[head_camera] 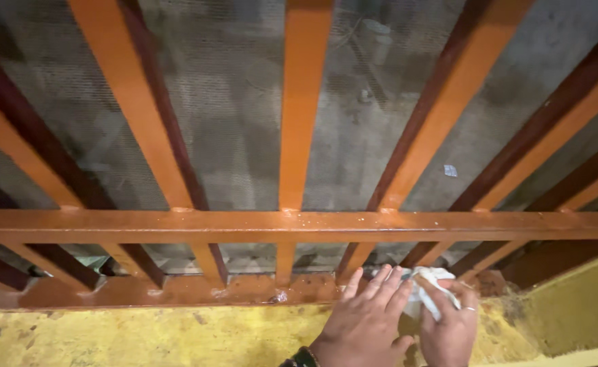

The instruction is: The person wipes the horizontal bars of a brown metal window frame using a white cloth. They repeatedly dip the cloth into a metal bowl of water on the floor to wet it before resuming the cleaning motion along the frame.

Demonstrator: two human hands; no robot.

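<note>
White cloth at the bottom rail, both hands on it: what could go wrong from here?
The white cloth is bunched between the left hand and right hand against the orange bottom rail; it may snag on a bar foot. White specks on the horizontal rail could smear rather than lift. Fingers working between the bars might get pinched.
</note>
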